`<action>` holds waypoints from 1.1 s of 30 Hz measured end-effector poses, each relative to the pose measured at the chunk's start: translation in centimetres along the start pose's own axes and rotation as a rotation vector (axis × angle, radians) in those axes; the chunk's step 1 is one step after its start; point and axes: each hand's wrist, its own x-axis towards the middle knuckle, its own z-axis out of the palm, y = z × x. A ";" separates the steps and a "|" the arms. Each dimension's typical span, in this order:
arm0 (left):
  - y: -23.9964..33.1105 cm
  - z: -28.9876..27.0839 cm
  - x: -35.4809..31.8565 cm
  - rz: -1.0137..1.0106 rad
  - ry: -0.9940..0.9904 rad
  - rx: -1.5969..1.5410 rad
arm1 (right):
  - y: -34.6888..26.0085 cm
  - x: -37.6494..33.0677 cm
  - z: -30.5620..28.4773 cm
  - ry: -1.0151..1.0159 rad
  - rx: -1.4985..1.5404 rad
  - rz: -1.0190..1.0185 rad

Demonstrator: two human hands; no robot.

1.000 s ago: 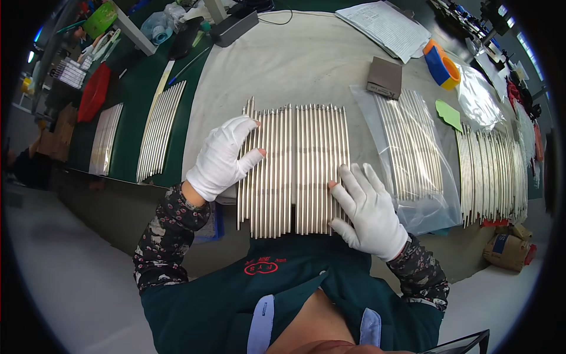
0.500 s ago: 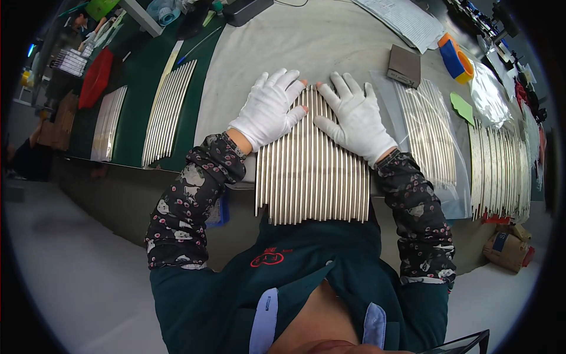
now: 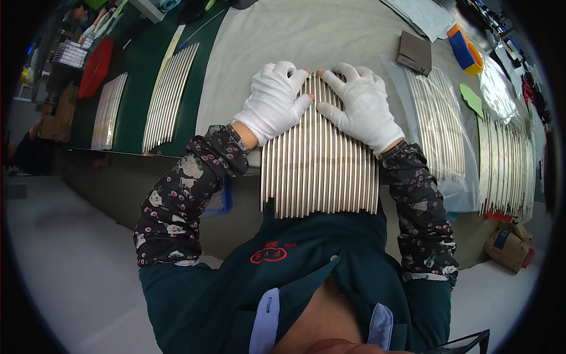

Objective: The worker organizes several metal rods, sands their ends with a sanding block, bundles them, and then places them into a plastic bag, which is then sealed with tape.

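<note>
A row of several thin silver metal rods [image 3: 318, 171] lies side by side in front of me, overhanging the table's near edge toward my body. Their near ends are uneven, lower left ones stopping short. My left hand [image 3: 276, 101], in a white glove with bare thumb and index tips, rests over the far left part of the row. Its fingers are bent, the thumb apart. On the far right part lies my right hand [image 3: 361, 105], gloved likewise, thumb spread from bent fingers. Both index tips almost meet at the rods' far ends. The gloves hide the far outer ends.
Bagged rods [image 3: 437, 127] lie to the right under a dark box [image 3: 414, 53], with more rods [image 3: 507, 165] beyond. An orange-and-blue tape roll [image 3: 464, 50] stands farther back. On the green mat at left are rods [image 3: 171, 97], a bagged bundle [image 3: 109, 112] and a red tray [image 3: 96, 68].
My fingers have gone from stretched flat to bent at the rods' far ends. The rods and hands appear slightly higher in view, as do the table things, so the view has shifted.
</note>
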 end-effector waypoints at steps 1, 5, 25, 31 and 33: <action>0.2 -0.2 -0.2 -0.003 -0.001 -0.006 | 0.0 -0.2 -0.2 0.013 0.003 -0.022; 0.5 -0.2 -0.5 0.016 -0.002 -0.034 | 0.3 -0.8 -0.7 0.030 0.053 -0.040; 1.2 -3.9 -4.9 0.721 -0.391 -0.216 | -3.0 -12.6 -2.2 -0.705 2.072 0.796; 6.2 -3.3 -1.2 0.986 -0.308 -0.186 | -4.2 -11.7 -0.3 -0.770 2.047 0.588; 7.3 -3.1 -0.4 1.055 -0.292 -0.112 | -3.6 -11.9 -0.5 -0.786 2.105 0.488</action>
